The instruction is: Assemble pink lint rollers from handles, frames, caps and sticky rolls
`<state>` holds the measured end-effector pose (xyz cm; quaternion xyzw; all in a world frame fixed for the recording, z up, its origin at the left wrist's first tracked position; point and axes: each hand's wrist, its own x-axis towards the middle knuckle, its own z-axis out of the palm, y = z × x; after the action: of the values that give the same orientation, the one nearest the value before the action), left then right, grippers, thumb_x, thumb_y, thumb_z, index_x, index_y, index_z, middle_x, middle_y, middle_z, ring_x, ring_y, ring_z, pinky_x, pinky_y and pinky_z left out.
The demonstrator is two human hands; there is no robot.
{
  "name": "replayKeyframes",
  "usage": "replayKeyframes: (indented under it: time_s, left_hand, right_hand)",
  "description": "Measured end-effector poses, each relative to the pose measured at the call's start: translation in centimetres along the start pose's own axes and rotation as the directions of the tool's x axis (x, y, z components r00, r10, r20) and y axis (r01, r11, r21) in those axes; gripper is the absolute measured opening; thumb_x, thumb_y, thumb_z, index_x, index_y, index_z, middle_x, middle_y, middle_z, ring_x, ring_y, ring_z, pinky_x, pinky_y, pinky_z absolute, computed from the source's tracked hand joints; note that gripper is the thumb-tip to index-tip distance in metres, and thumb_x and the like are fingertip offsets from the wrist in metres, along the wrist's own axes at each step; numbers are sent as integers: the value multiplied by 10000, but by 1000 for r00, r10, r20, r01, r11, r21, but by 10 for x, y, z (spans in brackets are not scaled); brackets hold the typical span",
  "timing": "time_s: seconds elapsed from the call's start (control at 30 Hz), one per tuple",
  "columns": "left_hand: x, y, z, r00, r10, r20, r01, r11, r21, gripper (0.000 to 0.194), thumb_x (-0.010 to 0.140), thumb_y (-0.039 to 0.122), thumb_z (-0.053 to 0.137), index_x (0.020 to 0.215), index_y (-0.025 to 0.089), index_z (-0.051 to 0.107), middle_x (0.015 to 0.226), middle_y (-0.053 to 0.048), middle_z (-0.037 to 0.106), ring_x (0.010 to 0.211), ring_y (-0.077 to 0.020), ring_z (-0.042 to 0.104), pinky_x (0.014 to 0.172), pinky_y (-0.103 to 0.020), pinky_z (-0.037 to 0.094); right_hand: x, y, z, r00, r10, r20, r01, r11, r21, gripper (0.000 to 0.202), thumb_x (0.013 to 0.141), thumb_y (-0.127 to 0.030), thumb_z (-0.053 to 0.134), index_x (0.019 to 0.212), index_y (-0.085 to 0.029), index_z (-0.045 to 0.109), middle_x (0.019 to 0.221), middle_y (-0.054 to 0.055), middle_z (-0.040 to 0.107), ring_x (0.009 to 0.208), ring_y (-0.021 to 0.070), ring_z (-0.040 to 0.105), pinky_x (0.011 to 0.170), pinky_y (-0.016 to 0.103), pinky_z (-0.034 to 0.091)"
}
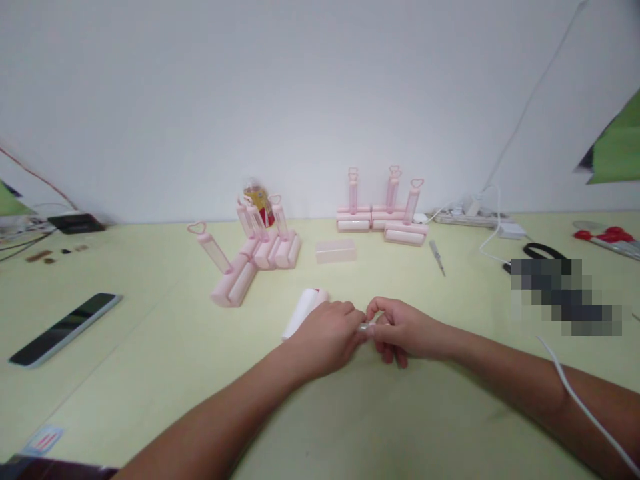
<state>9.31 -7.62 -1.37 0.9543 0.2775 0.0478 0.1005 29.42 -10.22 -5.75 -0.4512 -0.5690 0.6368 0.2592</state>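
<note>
Near the middle of the table, my left hand (327,337) and my right hand (407,328) meet with curled fingers. Both grip a small pale, translucent piece (364,327), mostly hidden by the fingers, so its kind is unclear. A lint roller head (304,312), white with a pink edge, lies just beyond my left hand and is partly covered by it. Farther back on the left stand several pink lint rollers (235,283) with heart-loop handles. More pink lint rollers (406,233) are grouped at the back right, by the wall.
A translucent pink box (335,251) sits behind my hands. To the right are a slim screwdriver-like tool (437,259), a white cable (575,387), a power strip (465,219) and red-handled scissors (613,235). A phone (65,330) lies on the left.
</note>
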Motion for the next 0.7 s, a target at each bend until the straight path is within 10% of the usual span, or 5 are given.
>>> replayKeyframes:
  time_s: [0.17,0.23,0.33,0.5,0.7]
  left_hand:
    - [-10,-25,-12,965,-164,-205,154,986,-64,372,884,373,576,1210,195,578,1189,-108,628,1079,-262,580,937,-399,427]
    - [-16,-45,-15,860,-432,-272,412,902,-129,445,896,457,528,1225,160,568,1207,-146,619,1033,-274,603,872,-395,450]
    - [-22,-69,-12,749,-659,-75,627,740,-246,567,849,621,508,1098,125,628,1008,-145,686,830,-273,641,686,-360,446]
    - [-13,-60,3,798,-603,-6,519,691,-503,435,810,546,597,957,141,654,890,-86,697,757,-228,634,613,-302,423]
    - [-5,-21,10,909,-414,-43,229,585,-778,486,870,390,571,1288,146,522,1128,-104,670,911,-214,643,765,-316,499]
  right_hand:
    - [-3,-6,-15,993,-80,-86,49,949,-310,144,875,-341,542,891,-198,534,571,-57,553,428,81,445,390,183,318]
    - [-3,-11,-21,982,-133,-131,62,894,-444,155,876,-332,541,906,-187,589,576,-46,544,472,92,451,448,205,321]
    - [-4,-16,-26,970,-202,-137,66,756,-652,242,867,-375,571,990,-194,674,644,-10,592,570,128,511,535,240,338]
    - [-5,-15,-16,953,-292,-78,101,553,-827,383,787,-438,685,1081,-192,678,828,58,666,724,188,565,650,289,367]
    - [1,-13,-12,929,-319,-186,231,895,-381,412,823,-424,649,1146,-200,524,937,27,607,686,128,524,594,249,396]
